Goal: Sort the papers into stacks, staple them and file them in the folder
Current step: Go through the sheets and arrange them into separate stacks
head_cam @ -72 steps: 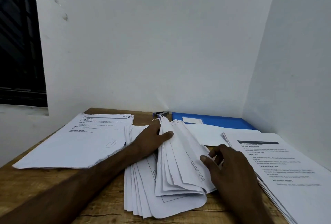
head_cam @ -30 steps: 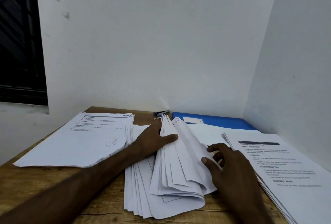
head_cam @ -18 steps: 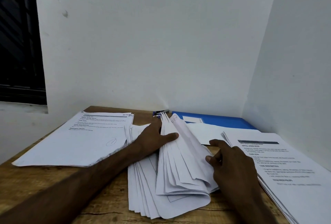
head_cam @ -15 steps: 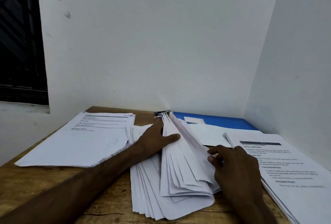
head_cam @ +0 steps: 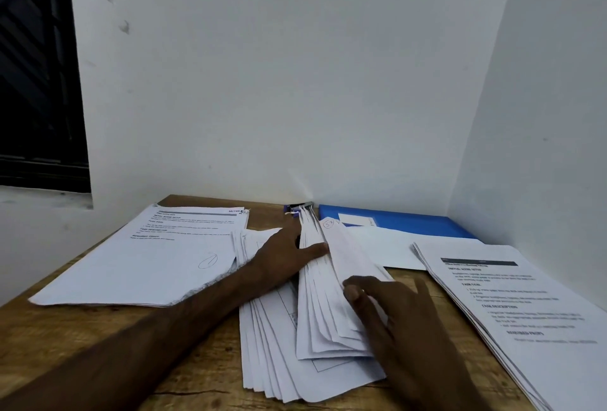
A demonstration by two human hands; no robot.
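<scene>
Left hand (head_cam: 289, 256) lay flat propping the fanned pile (head_cam: 328, 318), right hand (head_cam: 404, 315) loosely thumbed through it. One slip and it'd flop shut.

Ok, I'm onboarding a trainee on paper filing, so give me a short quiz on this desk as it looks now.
1. True or false: the blue folder lies by the back wall.
2. The stapler sits: A) in a drawer; B) behind the middle pile, by the wall; C) on the folder.
3. Which pile do the left hand and right hand both touch?
Key: 1 true; 2 B; 3 the middle pile.
</scene>
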